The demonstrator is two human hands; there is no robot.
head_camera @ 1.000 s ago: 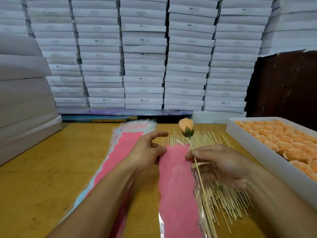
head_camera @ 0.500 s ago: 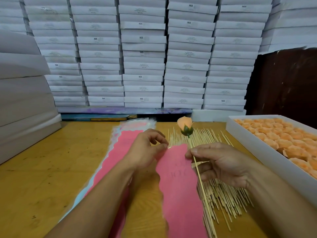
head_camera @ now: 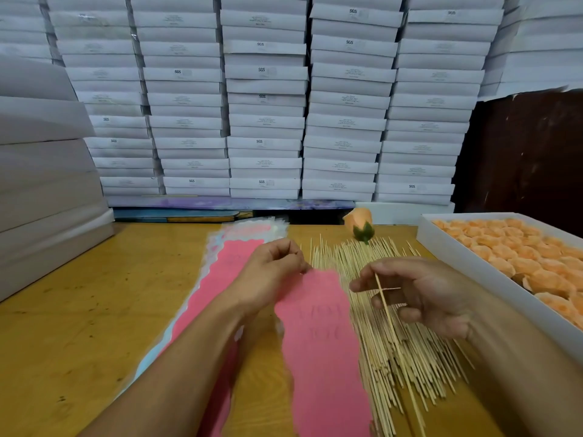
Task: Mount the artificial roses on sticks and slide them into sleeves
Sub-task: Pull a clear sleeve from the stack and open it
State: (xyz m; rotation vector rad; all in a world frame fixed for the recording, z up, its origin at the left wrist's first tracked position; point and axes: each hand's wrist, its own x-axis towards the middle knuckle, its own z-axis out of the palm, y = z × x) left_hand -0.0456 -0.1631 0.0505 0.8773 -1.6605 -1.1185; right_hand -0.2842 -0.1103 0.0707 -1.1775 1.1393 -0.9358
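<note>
Head view, and I'm looking down over both forearms onto the yellow wooden table. My left hand sits just left of centre, fingers curled, thumb and forefinger pinching the top edge of a pink sleeve that runs from those fingertips down toward me and off the bottom edge, blurred along its length. My right hand is just to the right of that sleeve, palm turned toward me, fingers bent around a thin stick. The stick passes up between thumb and fingers and carries an orange rose with a green calyx at its far tip, well above the hand and beyond the sleeve's top edge. The lower end of the stick slants down past the sleeve's right edge; whether it sits inside the sleeve I cannot tell. Under the right hand lies a spread pile of bare sticks, reaching from near the rose down toward me. Left of the held sleeve, under my left forearm, a stack of sleeves lies flat, pink with pale scalloped edges. At the right, a white tray holds rows of orange rose heads, near my right wrist. Behind the table, white boxes are stacked in columns, with more at the left
</note>
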